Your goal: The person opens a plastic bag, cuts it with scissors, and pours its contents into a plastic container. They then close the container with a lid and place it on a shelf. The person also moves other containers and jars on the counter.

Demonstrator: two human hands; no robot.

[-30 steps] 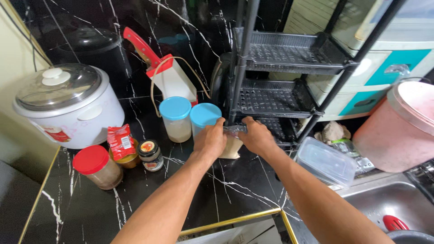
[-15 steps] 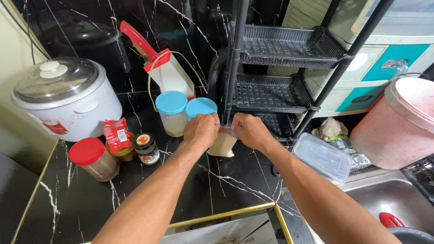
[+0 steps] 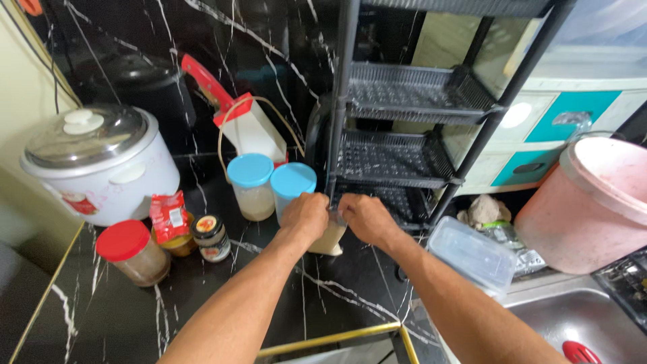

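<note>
We see both forearms reaching out over the black marble counter [image 3: 202, 303], and the two hands meet at a small clear bag of pale powder [image 3: 328, 237] that stands on the counter between them. The left hand [image 3: 305, 216] is curled over the bag's top from its side, fingers closed on the plastic; the right hand [image 3: 364, 217] pinches the same top edge from the other side, fingers drawn narrow. The bag's lower part shows below the knuckles, touching the counter.

Just beyond the left hand stands a jar with a light blue lid [image 3: 292, 183], and beside that a second blue-lidded jar [image 3: 251, 185] with pale contents. Left of the left forearm we find a small dark jar [image 3: 211, 237], a red packet [image 3: 169, 217] leaning on a yellowish jar, and a red-lidded jar [image 3: 129, 251]. Farther left sits a white rice cooker [image 3: 101, 165] with a metal lid.

Right of the right forearm lies a clear plastic box [image 3: 475, 256], and past it a large pink bucket [image 3: 593, 205]. Just beyond the right hand rises a black tiered rack [image 3: 397, 155]. Behind the blue jars leans a white board with a red handle [image 3: 246, 128].
</note>
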